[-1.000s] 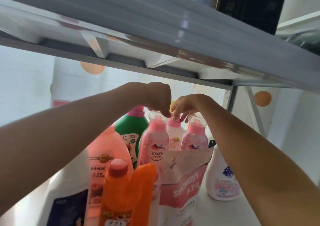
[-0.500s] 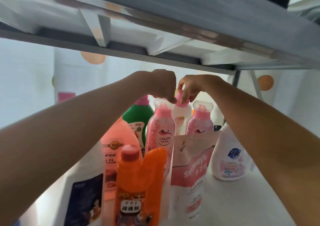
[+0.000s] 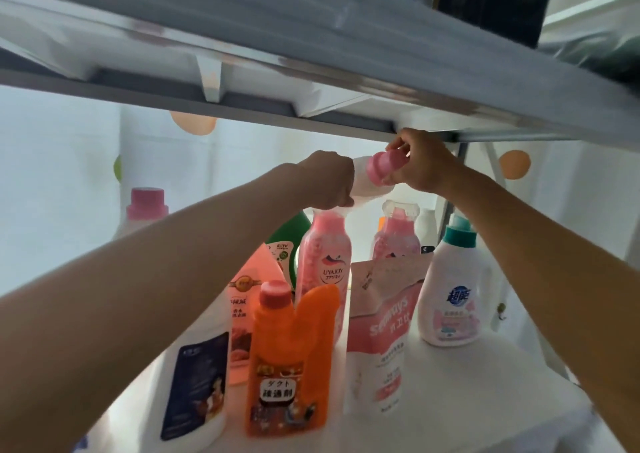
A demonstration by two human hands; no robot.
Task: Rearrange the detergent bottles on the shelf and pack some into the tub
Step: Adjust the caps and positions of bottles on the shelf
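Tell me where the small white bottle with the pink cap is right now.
In the head view, the small white bottle is lifted, tilted, just under the upper shelf, held between the left hand and right hand, above the UYAJOY bottle.

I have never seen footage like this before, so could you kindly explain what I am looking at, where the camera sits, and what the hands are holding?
There is no machine here: a person wears a wide-angle camera on the head, so you see both bare arms reaching forward into a shelf. The left hand grips the body of a small white bottle with a pink cap, tilted in the air; the right hand holds its cap end, just under the shelf board above. Standing below are an orange bottle, a pink UYAJOY bottle, a pink refill pouch and a white bottle with a teal cap.
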